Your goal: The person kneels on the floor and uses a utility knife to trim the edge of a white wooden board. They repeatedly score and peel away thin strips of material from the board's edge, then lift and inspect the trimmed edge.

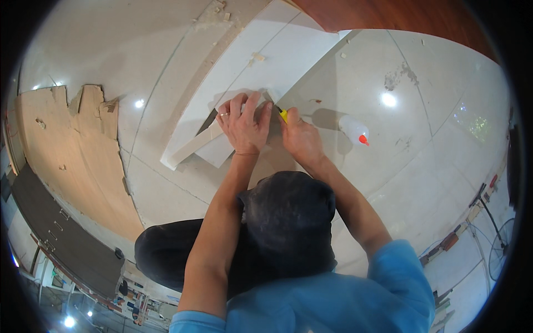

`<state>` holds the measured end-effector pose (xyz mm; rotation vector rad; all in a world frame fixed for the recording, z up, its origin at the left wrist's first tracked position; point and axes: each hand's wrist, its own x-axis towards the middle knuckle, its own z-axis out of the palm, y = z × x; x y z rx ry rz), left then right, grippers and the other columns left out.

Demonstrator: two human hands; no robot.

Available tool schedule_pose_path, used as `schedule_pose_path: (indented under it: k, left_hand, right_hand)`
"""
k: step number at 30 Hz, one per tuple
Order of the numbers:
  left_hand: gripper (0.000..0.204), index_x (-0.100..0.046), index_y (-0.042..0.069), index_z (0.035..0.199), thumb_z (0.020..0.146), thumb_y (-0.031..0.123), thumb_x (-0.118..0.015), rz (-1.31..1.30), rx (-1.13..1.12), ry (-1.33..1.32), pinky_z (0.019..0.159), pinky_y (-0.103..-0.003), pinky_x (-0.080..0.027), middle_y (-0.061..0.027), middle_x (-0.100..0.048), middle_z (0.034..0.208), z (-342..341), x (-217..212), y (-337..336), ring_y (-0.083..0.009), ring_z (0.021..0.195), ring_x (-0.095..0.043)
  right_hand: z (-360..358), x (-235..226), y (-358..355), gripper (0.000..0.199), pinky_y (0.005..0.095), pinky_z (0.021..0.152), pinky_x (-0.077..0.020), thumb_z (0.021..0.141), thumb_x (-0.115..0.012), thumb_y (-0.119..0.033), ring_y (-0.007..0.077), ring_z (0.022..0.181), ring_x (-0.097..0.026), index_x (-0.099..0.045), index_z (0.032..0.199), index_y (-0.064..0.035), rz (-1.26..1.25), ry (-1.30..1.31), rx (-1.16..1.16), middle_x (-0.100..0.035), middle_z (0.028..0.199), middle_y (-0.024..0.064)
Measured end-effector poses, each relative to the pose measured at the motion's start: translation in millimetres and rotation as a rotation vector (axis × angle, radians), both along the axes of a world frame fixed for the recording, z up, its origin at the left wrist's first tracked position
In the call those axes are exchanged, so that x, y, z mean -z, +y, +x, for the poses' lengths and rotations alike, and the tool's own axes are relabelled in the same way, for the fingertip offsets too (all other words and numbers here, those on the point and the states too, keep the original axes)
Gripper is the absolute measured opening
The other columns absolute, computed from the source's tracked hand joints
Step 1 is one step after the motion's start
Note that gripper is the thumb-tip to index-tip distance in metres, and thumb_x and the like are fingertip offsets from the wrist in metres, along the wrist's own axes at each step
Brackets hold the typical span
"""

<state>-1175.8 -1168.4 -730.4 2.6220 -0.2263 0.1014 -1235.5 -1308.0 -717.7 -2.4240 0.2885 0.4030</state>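
Observation:
A long white panel (244, 58) lies on the floor in front of me. My left hand (244, 126) bends its fingers over a pale strip (195, 145) near the panel's close end and holds it down. Beside it, my right hand (303, 140) is wrapped around a slim yellow-and-black tool (283, 115), much like a utility knife. The tool's tip points toward the strip near my left thumb; my fingers and the small size hide whether it touches. To the right of my right hand, a white squeeze bottle (352, 130) with a red tip lies on its side.
A torn sheet of brown board (75, 158) covers the floor at left. A reddish-brown wood panel (400, 22) stands at the far right. Small scraps (259, 56) lie on the white panel. At the right rim stands a fan (501, 250). My dark-trousered knee (288, 222) is close below my hands.

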Motion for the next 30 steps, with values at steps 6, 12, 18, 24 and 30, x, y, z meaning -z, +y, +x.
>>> schedule_pose_path:
  k: [6,12,18,24,30]
  left_hand:
    - [0.036,-0.073,0.024,0.116,0.084,0.037,-0.083,0.003,-0.004,-0.03,0.094,-0.048,-0.039,0.0013,-0.064,0.113,0.7,2.8,-0.8,-0.0307,0.109,-0.053]
    - [0.032,-0.073,0.023,0.114,0.085,0.034,-0.082,-0.056,-0.023,-0.039,0.094,-0.047,-0.039,0.0004,-0.066,0.11,2.0,-1.3,-2.7,-0.0313,0.108,-0.055]
    - [0.035,-0.073,0.018,0.114,0.085,0.035,-0.083,0.001,-0.001,-0.01,0.098,-0.048,-0.04,-0.0037,-0.066,0.114,1.7,-0.8,-3.6,-0.0328,0.109,-0.055]
    - [0.034,-0.072,0.018,0.113,0.085,0.033,-0.083,-0.034,-0.023,-0.003,0.097,-0.047,-0.041,-0.004,-0.067,0.113,2.2,-2.3,-3.1,-0.0326,0.109,-0.056]
    - [0.032,-0.072,0.018,0.111,0.085,0.033,-0.083,-0.045,-0.031,-0.048,0.096,-0.047,-0.039,0.0001,-0.068,0.111,2.8,0.8,-3.6,-0.0303,0.108,-0.056]
  right_hand:
    - [3.3,-5.2,4.1,0.024,0.0553,0.06,-0.0563,0.105,-0.058,-0.022,0.0467,0.07,-0.071,-0.047,0.106,-0.0015,0.013,0.028,0.023,-0.071,0.078,0.0261]
    - [6.2,-7.0,3.4,0.024,0.0558,0.061,-0.0567,0.106,-0.056,-0.023,0.0471,0.07,-0.071,-0.047,0.107,-0.0009,0.042,0.084,0.025,-0.071,0.082,0.027]
    - [6.7,-5.4,1.7,0.026,0.0547,0.06,-0.0573,0.106,-0.055,-0.024,0.0461,0.07,-0.072,-0.047,0.109,0.0005,0.003,0.109,-0.023,-0.072,0.084,0.0272]
    - [5.6,-4.7,0.2,0.025,0.0537,0.059,-0.0564,0.106,-0.056,-0.023,0.0456,0.069,-0.071,-0.046,0.108,-0.0004,0.052,0.063,-0.003,-0.072,0.082,0.0266]
    - [5.0,-2.9,1.7,0.024,0.0536,0.058,-0.0568,0.106,-0.056,-0.023,0.0451,0.068,-0.071,-0.047,0.107,-0.0002,0.032,0.031,-0.015,-0.071,0.082,0.027]
